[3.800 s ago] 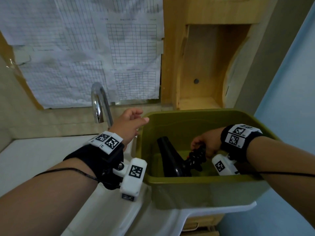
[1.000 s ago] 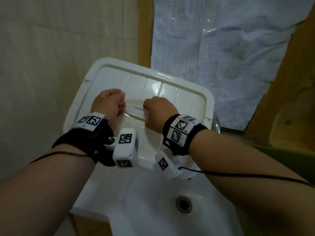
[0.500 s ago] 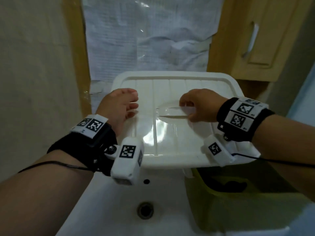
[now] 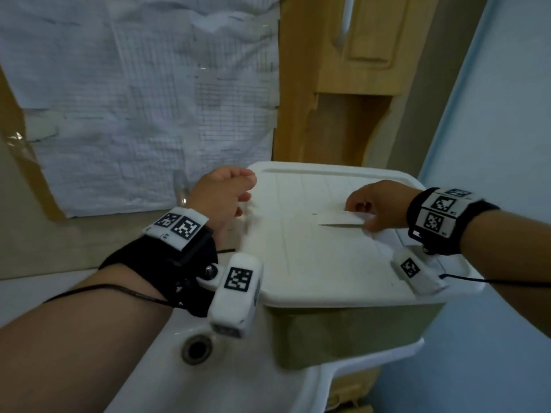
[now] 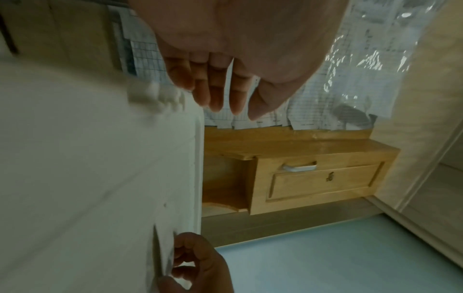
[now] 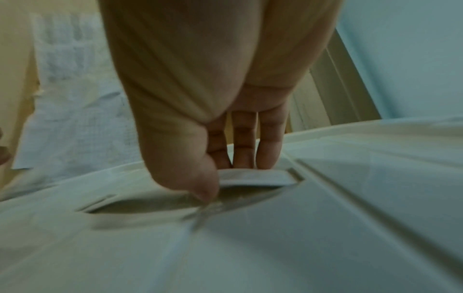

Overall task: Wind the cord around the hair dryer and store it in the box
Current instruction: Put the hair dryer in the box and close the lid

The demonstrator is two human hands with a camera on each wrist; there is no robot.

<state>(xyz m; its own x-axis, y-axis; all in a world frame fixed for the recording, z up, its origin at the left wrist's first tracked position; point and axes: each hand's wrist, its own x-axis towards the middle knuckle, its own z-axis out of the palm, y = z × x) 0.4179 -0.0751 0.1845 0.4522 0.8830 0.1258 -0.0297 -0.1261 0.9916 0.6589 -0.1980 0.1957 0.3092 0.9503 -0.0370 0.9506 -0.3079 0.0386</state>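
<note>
1. White sink (image 4: 167, 347), lower left to lower centre of the head view, drain (image 4: 196, 349) at lower centre.
2. Resting directly on the sink's right part: olive-green box (image 4: 343, 335), at centre right of the frame.
3. Sitting on top of the box: white lid (image 4: 322, 263), at centre.

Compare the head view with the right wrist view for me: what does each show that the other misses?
Only the head view shows the olive box under the lid, the sink drain, and the left hand open at the lid's left edge. Only the right wrist view shows the grip closely: thumb and fingers pinching the lid's raised handle flap. Both show the right hand on the white lid.
</note>
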